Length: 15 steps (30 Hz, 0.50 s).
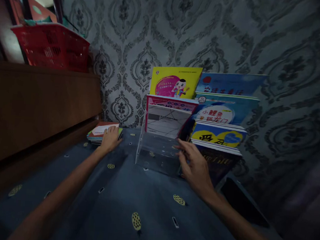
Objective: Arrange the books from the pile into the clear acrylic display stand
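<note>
My left hand [110, 138] rests on the right part of a low stack of books [96, 132], fingers on the orange-and-white top cover and thumb stretched out to the right. My right hand [196, 167] is beside the clear acrylic book rack [156, 153], its fingers bent but apart, with nothing visible between them. Whether its fingertips touch the rack cannot be made out. In the rack's left column stand a yellow book [166, 79], a pink book [173, 103] and a white-grey book [167, 122]; the front lower tier there is bare.
Blue books [228, 83], a yellow-and-blue book [217, 135] and a dark book [221, 161] fill the right column. A dark flat object [244, 201] lies at the right. On the left, a wooden cabinet [37, 104] bears a red basket [54, 45]. Patterned wallpaper [145, 69] is behind.
</note>
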Available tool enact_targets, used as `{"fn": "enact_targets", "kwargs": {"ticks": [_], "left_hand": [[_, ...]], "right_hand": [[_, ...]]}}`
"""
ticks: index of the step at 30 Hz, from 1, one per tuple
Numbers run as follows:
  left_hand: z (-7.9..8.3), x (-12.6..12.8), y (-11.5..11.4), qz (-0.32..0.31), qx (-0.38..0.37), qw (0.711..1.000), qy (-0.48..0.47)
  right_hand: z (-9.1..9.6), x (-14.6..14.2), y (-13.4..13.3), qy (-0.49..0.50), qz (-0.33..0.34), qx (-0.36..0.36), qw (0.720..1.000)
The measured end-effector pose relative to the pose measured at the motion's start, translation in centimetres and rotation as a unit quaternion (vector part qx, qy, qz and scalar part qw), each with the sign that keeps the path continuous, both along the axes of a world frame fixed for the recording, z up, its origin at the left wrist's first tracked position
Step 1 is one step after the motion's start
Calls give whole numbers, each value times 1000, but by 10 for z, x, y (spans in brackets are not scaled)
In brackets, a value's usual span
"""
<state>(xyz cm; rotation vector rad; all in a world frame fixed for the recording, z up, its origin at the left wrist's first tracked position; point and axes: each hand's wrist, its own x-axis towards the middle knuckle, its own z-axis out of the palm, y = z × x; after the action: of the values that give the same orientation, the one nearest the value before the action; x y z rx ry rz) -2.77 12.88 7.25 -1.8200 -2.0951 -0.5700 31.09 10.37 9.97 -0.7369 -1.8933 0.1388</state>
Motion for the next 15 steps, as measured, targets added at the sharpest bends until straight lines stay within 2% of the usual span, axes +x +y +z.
{"fn": "enact_targets", "kwargs": {"ticks": [3,6,11,15], "left_hand": [[-11,-40,0,37,-62,997,19],[-22,-65,-2,49,-113,992,33],[-27,-79,-10,37,-140,988,61],[-22,-82,-16,30,-141,986,84]], "right_hand": [[-29,-5,-16,-25,26,-49,998],[-63,-9,-28,-49,43,-96,993],[-108,-12,-45,-58,58,-159,984],[-125,-11,-49,-56,55,-187,979]]}}
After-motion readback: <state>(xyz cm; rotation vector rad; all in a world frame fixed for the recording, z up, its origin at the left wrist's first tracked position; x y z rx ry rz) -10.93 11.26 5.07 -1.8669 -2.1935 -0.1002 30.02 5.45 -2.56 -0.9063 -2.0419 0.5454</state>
